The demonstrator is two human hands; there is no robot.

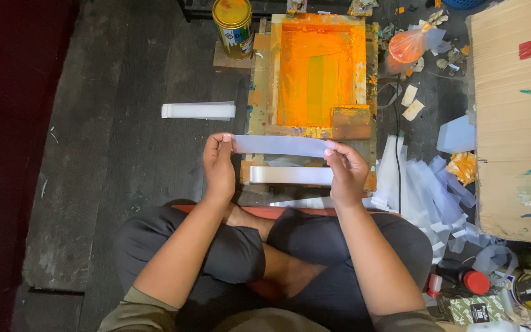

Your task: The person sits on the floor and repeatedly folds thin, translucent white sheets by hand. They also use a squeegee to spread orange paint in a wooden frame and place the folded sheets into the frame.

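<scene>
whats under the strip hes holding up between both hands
Below the pale strip held by the left hand and right hand lies another white strip on the wooden board; the board beneath is partly covered.

yellow paint tin [233,24] with a label sits top centre; small dark printed box [471,307] bottom right by the cardboard carton [517,117].

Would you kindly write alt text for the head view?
A seated person's left hand and right hand hold a pale strip by its ends, before an orange-inked screen frame. More strips lie to the right.
</scene>
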